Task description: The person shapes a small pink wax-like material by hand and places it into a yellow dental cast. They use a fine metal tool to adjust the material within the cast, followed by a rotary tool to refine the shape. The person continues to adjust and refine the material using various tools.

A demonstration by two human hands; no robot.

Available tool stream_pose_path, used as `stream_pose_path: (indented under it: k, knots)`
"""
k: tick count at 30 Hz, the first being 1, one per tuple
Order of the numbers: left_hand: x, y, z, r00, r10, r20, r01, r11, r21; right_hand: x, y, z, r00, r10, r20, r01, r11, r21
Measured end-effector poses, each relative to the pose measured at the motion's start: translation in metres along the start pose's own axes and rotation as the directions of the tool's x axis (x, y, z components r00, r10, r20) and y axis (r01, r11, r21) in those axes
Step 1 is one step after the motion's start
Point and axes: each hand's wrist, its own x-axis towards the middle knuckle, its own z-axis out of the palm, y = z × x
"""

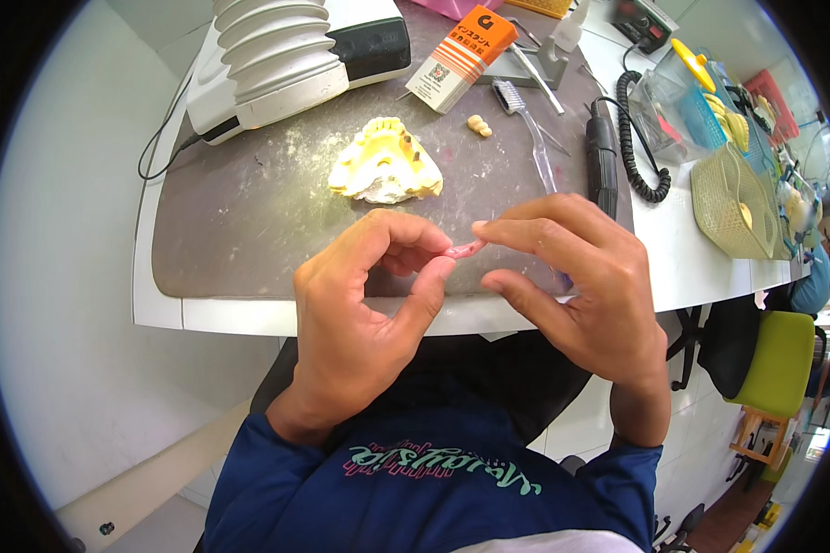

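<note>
A small curved pink strip (464, 250), like the gum piece of a dental model, with a dark spot near its right end, is pinched between the thumb and forefinger of my left hand (364, 281). The forefinger of my right hand (576, 276) reaches the strip's right end, apparently touching it, while that thumb stays well apart below. Beyond my left hand a yellow dental plaster cast (385, 158) with teeth lies on the grey mat (240, 249). A small group of tooth-coloured crowns (479, 125) rests to the cast's right.
A white machine with a ribbed hose (281, 46) stands at the far left. Farther right are an orange and white box (461, 57), a toothbrush-like brush (526, 124), a black handpiece (602, 157) with coiled cord (641, 175), and a woven basket (733, 203). A green chair (775, 359) stands right.
</note>
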Motion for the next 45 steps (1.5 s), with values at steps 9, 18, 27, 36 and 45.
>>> stream_pose_path:
  k: [9,18,27,36,45]
  knots:
    - [0.0,-0.001,-0.004,0.99,0.089,-0.109,-0.073,0.987,0.143,0.006,0.01,0.003,0.997,0.071,-0.032,-0.074,0.989,-0.128]
    - [-0.012,-0.011,-0.041,0.97,0.125,-0.207,-0.084,0.977,0.196,0.013,0.027,-0.005,0.996,-0.014,-0.088,-0.016,0.943,-0.332]
    - [-0.015,-0.024,-0.066,0.962,0.09,-0.258,-0.049,0.986,0.162,0.01,0.025,-0.029,0.978,0.155,-0.143,-0.19,0.941,-0.279]
    - [-0.014,-0.02,-0.074,0.983,0.028,-0.183,0.001,0.987,0.16,0.03,0.027,-0.004,0.989,0.021,0.146,0.022,0.959,-0.283]
    - [0.051,-0.004,-0.111,0.871,-0.343,0.352,0.381,0.924,-0.042,0.07,0.006,0.002,0.992,0.074,0.102,-0.087,0.988,0.13]
